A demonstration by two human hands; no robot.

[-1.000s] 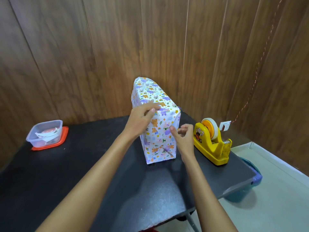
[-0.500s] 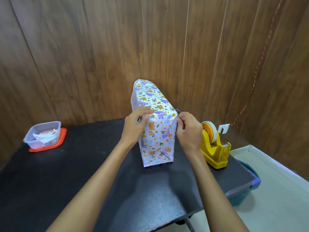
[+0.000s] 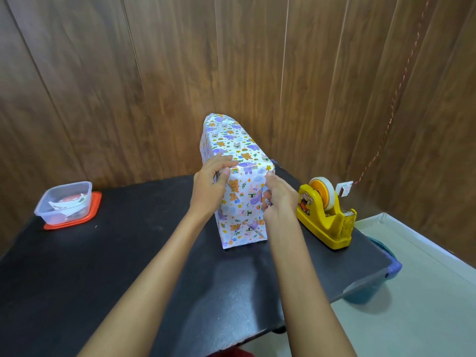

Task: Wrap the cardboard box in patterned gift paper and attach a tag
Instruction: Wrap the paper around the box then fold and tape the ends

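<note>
On the black desk (image 3: 128,266) the wrapped box (image 3: 231,140) stands on edge, long axis running away toward the wall (image 3: 154,86), folded end facing the person, the tape dispenser (image 3: 324,217) near on its right. The left hand (image 3: 208,189) has its grip closed round the upper left corner; the right hand (image 3: 279,199) pinches the end's right edge, nearer the tape.

Box (image 3: 237,176) mid-table (image 3: 128,266); container (image 3: 64,202) left, dispenser (image 3: 325,215) right.
</note>
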